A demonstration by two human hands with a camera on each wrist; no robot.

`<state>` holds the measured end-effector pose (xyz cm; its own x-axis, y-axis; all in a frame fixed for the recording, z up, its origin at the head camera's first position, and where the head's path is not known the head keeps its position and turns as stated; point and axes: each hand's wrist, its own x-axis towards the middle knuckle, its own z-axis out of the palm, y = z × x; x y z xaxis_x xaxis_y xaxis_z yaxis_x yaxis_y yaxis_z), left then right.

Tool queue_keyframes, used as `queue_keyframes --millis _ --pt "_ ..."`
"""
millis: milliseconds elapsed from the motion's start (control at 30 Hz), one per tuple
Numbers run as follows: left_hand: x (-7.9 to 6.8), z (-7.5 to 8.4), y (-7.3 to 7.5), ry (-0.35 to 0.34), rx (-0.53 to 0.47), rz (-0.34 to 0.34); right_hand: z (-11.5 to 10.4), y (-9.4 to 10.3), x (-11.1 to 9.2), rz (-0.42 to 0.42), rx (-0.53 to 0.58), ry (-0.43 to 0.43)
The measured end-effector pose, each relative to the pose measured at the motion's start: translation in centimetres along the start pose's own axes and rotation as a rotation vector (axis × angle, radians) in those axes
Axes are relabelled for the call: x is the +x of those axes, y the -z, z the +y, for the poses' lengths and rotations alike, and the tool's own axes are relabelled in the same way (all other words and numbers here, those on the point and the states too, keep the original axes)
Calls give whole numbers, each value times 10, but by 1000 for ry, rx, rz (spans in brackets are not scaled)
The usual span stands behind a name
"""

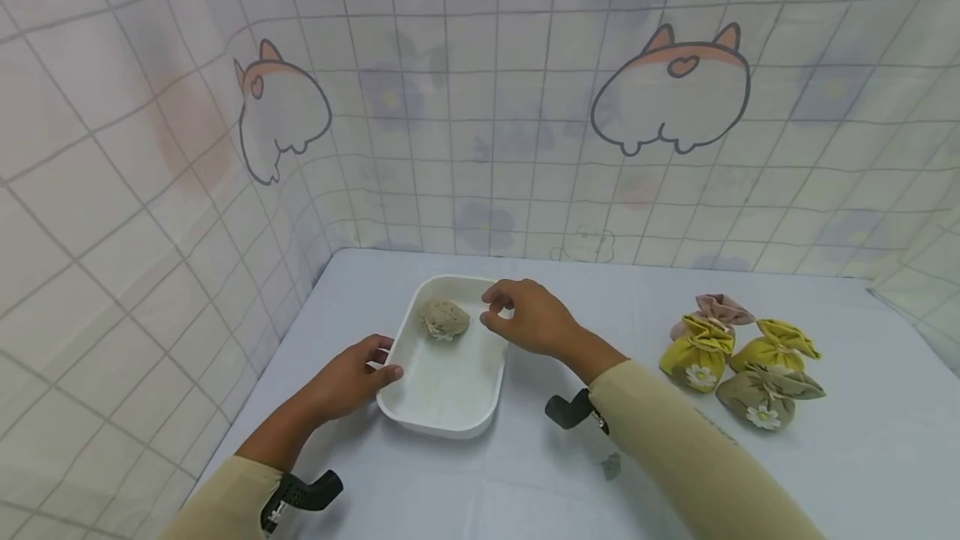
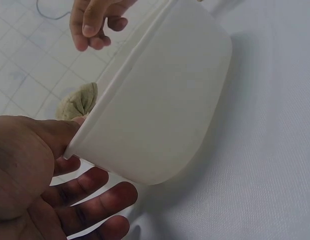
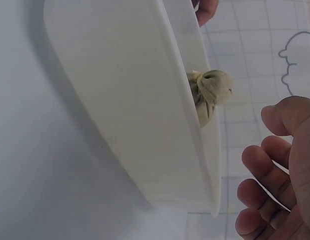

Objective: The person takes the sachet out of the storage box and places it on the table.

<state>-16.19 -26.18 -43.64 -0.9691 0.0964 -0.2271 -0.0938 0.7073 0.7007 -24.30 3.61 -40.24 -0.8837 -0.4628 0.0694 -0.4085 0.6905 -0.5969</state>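
Observation:
A white plastic basin (image 1: 442, 394) with rounded corners sits on the table, and a beige cloth pouch (image 1: 444, 319) lies inside toward its far end. My left hand (image 1: 352, 377) holds the basin by its left rim. In the left wrist view the thumb of that hand (image 2: 59, 175) reaches over the rim while the other fingers spread outside the wall. Above the far right corner of the basin is my right hand (image 1: 532, 317), its fingers loosely bent around nothing. The right wrist view has the pouch (image 3: 210, 92) showing above the rim, apart from the fingertips (image 3: 255, 160).
To the right stands a cluster of tied pouches: a pink one (image 1: 723, 311), a yellow one (image 1: 699, 352), another yellow one (image 1: 776, 346) and a grey-beige one (image 1: 761, 397) with a white flower. A patterned curtain (image 1: 525, 107) rises behind the table and along its left side.

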Motion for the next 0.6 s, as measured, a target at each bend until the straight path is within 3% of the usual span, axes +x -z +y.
queue_keyframes --millis 600 --pt "1 -1 0 0 -4 3 -13 -11 12 -40 -29 23"
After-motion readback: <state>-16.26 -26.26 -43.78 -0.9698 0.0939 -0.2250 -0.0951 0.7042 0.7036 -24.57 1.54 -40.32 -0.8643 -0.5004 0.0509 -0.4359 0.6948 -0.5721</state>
